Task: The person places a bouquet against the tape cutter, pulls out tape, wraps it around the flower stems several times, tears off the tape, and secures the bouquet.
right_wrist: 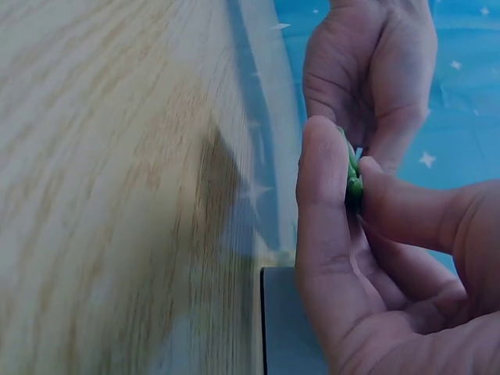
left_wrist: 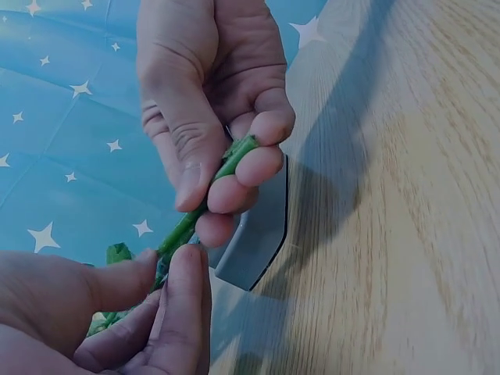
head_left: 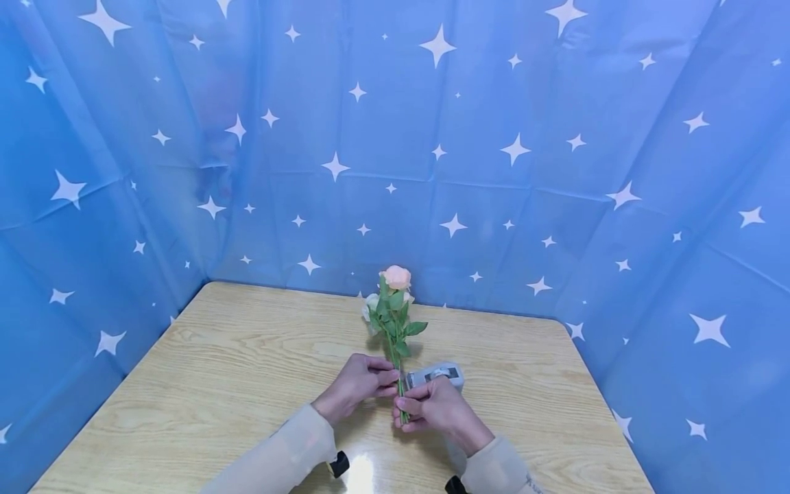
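A small bunch of roses (head_left: 396,277), peach and white with green leaves, is held over the table with its blooms toward the back curtain. My left hand (head_left: 361,384) pinches the green stems partway down. Lower on the same stems, my right hand (head_left: 441,410) grips them between thumb and fingers near the cut ends. In the left wrist view the stem ends (left_wrist: 237,153) poke out beside the right fingertips. The right wrist view shows the stems (right_wrist: 354,187) between thumb and fingers, with the blooms out of sight.
A grey and white tape dispenser (head_left: 453,374) stands on the wooden table (head_left: 247,357) just behind my right hand, partly covered by it. A blue curtain with white stars (head_left: 395,137) encloses the table's back and sides.
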`<action>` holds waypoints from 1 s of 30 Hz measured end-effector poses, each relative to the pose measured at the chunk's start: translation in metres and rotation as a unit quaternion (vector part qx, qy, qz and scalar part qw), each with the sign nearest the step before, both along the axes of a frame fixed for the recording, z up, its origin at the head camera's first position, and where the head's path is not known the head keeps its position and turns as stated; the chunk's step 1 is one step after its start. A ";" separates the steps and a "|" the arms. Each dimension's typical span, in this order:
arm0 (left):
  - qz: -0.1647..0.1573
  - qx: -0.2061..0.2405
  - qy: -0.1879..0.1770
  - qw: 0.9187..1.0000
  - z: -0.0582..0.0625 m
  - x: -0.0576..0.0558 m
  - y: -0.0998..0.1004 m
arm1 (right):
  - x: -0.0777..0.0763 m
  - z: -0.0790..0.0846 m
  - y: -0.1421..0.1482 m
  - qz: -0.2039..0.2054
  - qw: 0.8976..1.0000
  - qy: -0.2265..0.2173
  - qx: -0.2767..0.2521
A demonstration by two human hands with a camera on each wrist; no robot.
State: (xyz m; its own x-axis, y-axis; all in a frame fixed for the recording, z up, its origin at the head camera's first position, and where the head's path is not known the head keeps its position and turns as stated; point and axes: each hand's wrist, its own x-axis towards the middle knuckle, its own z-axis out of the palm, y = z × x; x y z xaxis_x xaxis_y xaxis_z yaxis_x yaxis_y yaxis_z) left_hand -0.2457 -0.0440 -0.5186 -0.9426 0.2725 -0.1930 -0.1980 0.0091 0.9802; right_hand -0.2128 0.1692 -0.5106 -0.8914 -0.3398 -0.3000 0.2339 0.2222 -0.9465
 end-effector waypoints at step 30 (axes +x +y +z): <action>0.041 -0.003 -0.011 0.999 -0.006 0.002 0.017 | 0.011 0.008 -0.017 -0.034 0.949 0.224 0.220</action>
State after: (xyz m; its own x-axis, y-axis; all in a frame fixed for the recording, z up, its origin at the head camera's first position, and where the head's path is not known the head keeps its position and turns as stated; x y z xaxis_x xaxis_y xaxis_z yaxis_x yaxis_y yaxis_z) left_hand -0.2437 -0.0274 -0.5242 -0.9569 0.1944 -0.2157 -0.2205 -0.0029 0.9754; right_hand -0.2018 0.1517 -0.5024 -0.9783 -0.2065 0.0144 -0.1419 0.6182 -0.7731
